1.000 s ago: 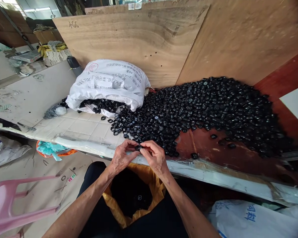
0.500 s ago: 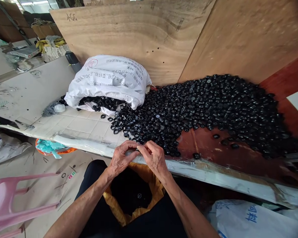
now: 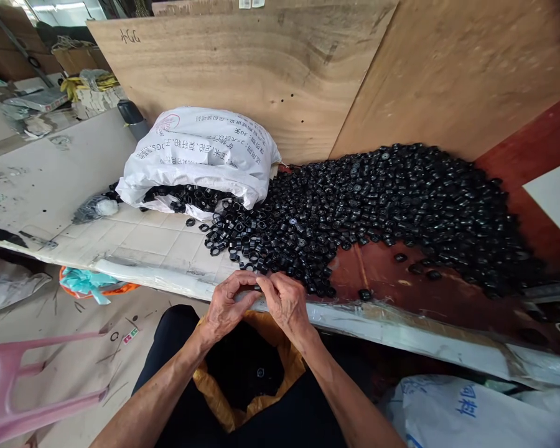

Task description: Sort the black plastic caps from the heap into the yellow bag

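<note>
My left hand [image 3: 228,303] and my right hand [image 3: 284,303] meet fingertip to fingertip above the table's front edge. The fingers of both are pinched together; whatever lies between them is too small and hidden to make out. Just beyond them spreads a big pile of small black round parts [image 3: 382,193], with black rings [image 3: 245,239] at its left side. A white printed sack [image 3: 205,140] lies with its open mouth toward me, black rings spilling out. Below my hands, an open yellow bag [image 3: 210,395] between my legs holds dark contents.
Plywood boards [image 3: 242,74] stand behind the pile. A dark bottle [image 3: 133,118] is beside the sack. At the lower left is a pink stool [image 3: 4,386]; an orange-rimmed basket [image 3: 126,288] is near it. A white bag [image 3: 429,404] sits at the lower right.
The view has shifted slightly, so the table and pile appear a little further left. My hands stay together in a pinch, with small changes in finger pose.
</note>
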{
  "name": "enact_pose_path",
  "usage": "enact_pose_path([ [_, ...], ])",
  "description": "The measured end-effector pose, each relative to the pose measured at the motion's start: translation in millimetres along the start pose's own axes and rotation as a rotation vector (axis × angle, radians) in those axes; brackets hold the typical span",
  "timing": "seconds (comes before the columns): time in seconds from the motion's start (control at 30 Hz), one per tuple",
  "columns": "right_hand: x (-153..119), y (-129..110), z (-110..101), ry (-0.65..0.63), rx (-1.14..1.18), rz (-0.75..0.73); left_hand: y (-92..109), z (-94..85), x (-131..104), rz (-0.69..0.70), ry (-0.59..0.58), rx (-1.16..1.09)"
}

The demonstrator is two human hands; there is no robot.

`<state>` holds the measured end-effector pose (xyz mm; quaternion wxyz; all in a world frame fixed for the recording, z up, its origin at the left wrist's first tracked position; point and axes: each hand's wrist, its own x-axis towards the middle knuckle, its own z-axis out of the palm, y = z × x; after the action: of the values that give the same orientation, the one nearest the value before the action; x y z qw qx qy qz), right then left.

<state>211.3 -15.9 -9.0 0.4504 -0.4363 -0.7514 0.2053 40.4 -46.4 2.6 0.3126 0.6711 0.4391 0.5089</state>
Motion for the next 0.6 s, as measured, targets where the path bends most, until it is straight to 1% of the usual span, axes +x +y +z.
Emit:
enact_pose_path([
  [0.07,0.2,-1.1,-0.2,0.032,0.009,0.026,-1.0,2.4,-1.7,-0.036,0.005,-0.055],
  [0.13,0.5,-2.4,-3.1,0.053,0.106,0.067,-3.2,4.8,-2.9,-0.081,0.037,-0.129],
  [0.17,0.6,-2.8,-5.0,0.047,0.167,0.074,-4.4,5.7,-3.4,-0.102,0.056,-0.160],
  [0.23,0.4,-2.8,-8.0,0.001,0.252,0.043,-6.7,6.5,-4.0,-0.118,0.080,-0.192],
  [0.3,-0.5,-1.7,-8.2,-0.021,0.235,-0.006,-8.3,5.9,-4.6,-0.110,0.079,-0.177],
  [0.43,-3.5,-0.9,-3.6,0.059,0.077,-0.048,-9.5,4.9,-5.6,-0.116,0.086,-0.163],
  [0.5,-3.8,-3.4,-3.2,0.067,0.088,-0.054,-9.5,5.5,-5.6,-0.133,0.096,-0.209],
  [0.6,-2.7,-8.9,-6.6,0.042,0.111,-0.066,-8.0,6.1,-5.5,-0.153,0.106,-0.250],
])
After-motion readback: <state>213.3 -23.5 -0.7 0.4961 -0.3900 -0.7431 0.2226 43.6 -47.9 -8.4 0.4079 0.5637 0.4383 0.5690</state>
